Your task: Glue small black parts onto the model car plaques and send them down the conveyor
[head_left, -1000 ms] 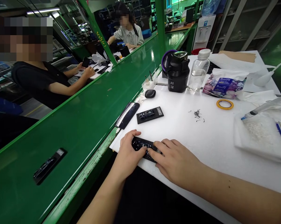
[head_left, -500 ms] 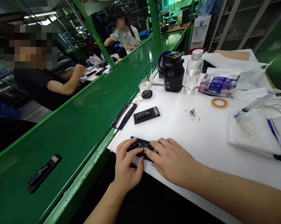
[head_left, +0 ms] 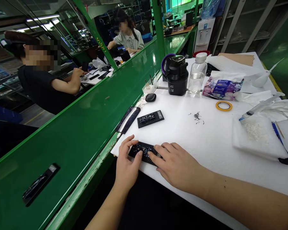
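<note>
A flat black part (head_left: pixel 144 150) with a glossy patterned face lies on the white table (head_left: pixel 213 140) near its front left corner. My left hand (head_left: pixel 127 164) rests on its left end, thumb on the far edge and fingertips pressing its face. My right hand (head_left: pixel 177 166) lies on its right end, fingers curled down onto it. A second black part (head_left: pixel 150 118) and a long dark strip (head_left: pixel 128 119) lie just beyond, untouched.
A green conveyor belt (head_left: pixel 86 124) runs along the left and carries one black part (head_left: pixel 40 184). A black jug (head_left: pixel 176 75), clear bottle (head_left: pixel 196 73), tape roll (head_left: pixel 223 105), wipes pack (head_left: pixel 222 87), syringe (head_left: pixel 261 106) and cloths sit further back. Two people work across the belt.
My left hand's fingers shifted along the part's left end, first curling over it, then sliding back with the thumb spread. The part on the belt travelled toward me. The view shifted slightly.
</note>
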A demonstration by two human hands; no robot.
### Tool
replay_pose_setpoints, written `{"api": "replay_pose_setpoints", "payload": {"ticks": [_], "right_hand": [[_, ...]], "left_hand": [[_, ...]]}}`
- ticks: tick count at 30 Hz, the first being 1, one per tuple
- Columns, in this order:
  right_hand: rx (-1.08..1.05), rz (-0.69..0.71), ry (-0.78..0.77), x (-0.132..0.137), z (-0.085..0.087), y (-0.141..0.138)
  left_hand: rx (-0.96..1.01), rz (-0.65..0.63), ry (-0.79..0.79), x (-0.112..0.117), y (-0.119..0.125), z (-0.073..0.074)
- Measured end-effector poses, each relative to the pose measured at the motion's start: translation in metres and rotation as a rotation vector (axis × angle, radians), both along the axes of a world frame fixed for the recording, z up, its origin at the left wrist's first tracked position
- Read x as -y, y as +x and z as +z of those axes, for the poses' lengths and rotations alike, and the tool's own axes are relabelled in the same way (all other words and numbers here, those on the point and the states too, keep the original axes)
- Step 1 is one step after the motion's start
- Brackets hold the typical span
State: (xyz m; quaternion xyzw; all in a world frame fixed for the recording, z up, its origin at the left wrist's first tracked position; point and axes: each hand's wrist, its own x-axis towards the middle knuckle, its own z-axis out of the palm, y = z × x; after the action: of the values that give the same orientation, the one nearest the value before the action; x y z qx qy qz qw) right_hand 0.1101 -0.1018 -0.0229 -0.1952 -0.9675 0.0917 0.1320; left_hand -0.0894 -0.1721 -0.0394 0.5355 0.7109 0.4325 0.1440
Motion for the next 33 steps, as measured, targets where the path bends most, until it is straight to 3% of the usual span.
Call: {"api": "replay_pose_setpoints", "payload": {"ticks": [4,9,33], "right_hand": [[-0.003,0.054,-0.039,-0.005,-0.001,0.003],[-0.010,0.075,-0.069,-0.007,0.000,0.007],[-0.009,0.054,-0.063,-0.002,0.001,0.005]], "left_hand": [[0.028,0.032,-0.125,-0.008,0.004,0.008],[-0.006,0.089,-0.153,-0.013,0.010,0.009],[0.127,0.081,-0.296,-0.017,0.008,0.016]]}}
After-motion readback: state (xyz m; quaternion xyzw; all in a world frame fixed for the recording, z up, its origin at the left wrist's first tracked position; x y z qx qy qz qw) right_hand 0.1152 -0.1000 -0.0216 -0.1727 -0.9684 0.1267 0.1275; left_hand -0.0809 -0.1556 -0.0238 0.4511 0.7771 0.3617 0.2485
